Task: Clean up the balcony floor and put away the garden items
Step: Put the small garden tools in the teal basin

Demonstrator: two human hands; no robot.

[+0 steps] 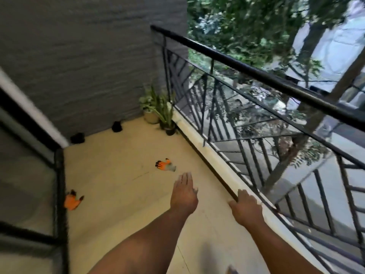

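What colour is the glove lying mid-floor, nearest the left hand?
Orange with black fingertips and a grey cuff; the glove shows in the head view.

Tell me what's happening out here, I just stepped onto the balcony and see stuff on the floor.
A person is tidying the balcony, but nothing is picked up yet. Both hands are empty: the left hand reaches out, fingers straight, toward an orange and grey glove lying on the floor; the right hand hovers near the railing. A second orange glove lies by the door frame. Two potted plants stand in the far corner.
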